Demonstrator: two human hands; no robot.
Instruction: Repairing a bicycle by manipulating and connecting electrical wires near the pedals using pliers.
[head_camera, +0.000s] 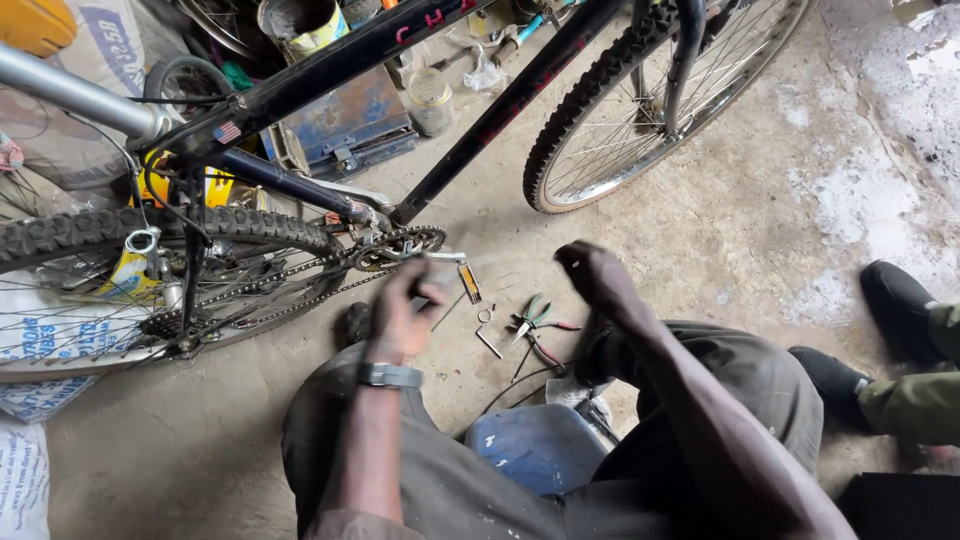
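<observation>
A black bicycle (330, 60) stands in front of me, its chain and chainring (400, 245) near my knees. My left hand (405, 305), with a wristwatch, is blurred and curled just below the crank arm, beside the pedal (468, 280) with the orange reflector. Whether it grips anything is unclear. My right hand (595, 275) hovers to the right above my knee, fingers closed, nothing visible in it. Pliers (535, 320) with coloured handles lie on the concrete between my hands, next to a small metal ring (484, 315) and a short metal piece (488, 343).
The rear wheel (90, 235) fills the left and the front wheel (640, 100) the top. Behind the frame are a blue metal box (345, 125), a tin can (300, 25) and sacks (60, 130). I sit on a blue stool (540, 445). Another person's black shoes (895, 300) stand at the right.
</observation>
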